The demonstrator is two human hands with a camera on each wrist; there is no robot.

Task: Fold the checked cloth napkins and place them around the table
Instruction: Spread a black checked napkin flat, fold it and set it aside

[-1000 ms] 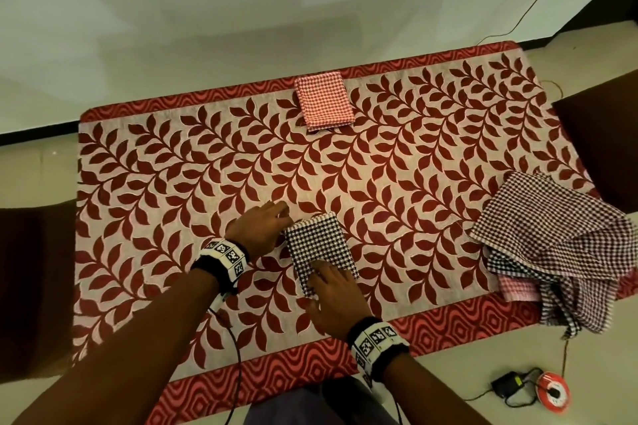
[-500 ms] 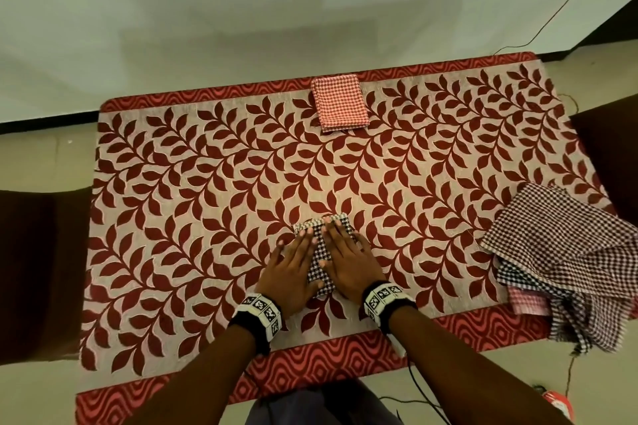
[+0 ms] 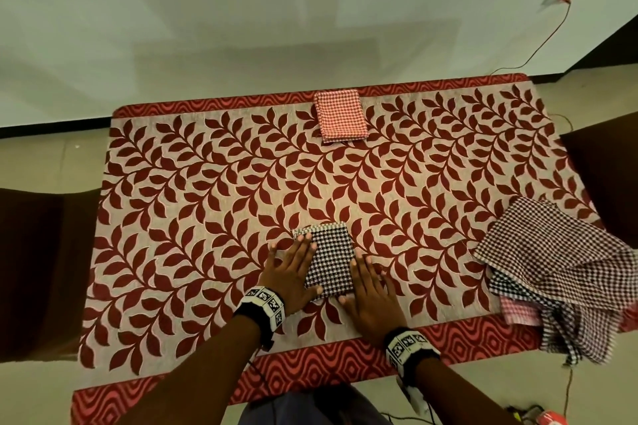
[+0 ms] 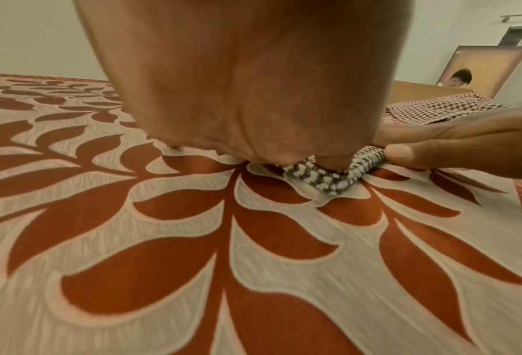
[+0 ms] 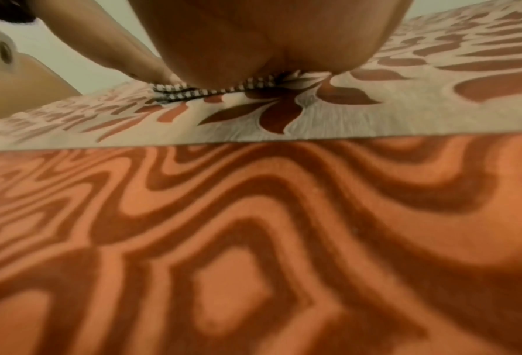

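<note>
A folded black-and-white checked napkin (image 3: 329, 259) lies near the front middle of the table (image 3: 193, 203), seen edge-on as the napkin (image 4: 329, 177) and the napkin (image 5: 193, 92) in the wrist views. My left hand (image 3: 293, 269) lies flat with straight fingers on its left edge. My right hand (image 3: 371, 290) lies flat along its right edge and near corner. A folded red checked napkin (image 3: 340, 115) sits at the far edge. A heap of unfolded checked napkins (image 3: 566, 272) lies at the right edge.
The leaf-patterned tablecloth has a red wavy border (image 3: 345, 369) at the front. Dark chairs (image 3: 38, 269) stand at both table ends. Cables and a small red object (image 3: 550, 419) lie on the floor at the right.
Both hands slid apart from the top of the dark napkin to its left and right edges. The view shifted, so the table appears lower in the frame.
</note>
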